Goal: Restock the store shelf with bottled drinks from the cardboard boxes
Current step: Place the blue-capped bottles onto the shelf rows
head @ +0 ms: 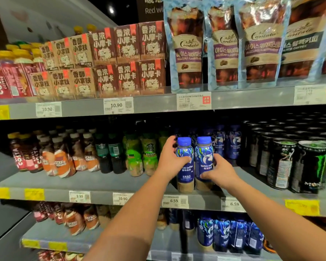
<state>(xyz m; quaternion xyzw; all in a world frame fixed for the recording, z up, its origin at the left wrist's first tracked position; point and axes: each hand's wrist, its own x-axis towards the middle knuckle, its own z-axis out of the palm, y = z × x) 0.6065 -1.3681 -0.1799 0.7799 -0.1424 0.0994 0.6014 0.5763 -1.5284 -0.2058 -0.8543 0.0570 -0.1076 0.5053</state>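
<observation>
the left hand (170, 159) holds one blue bottle (184, 162) and the right hand (219, 171) holds the other blue bottle (203, 161). both bottles stand side by side at the front of the middle shelf (102, 182), likely so shoppers see the labels.

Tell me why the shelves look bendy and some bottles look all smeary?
In the head view, the wide-angle lens bows the upper shelf edge; the orange-label bottles at left look motion-blurred, while the two blue bottles held by the left hand and right hand stay fairly sharp; store lights glare off the coffee pouches.
</observation>
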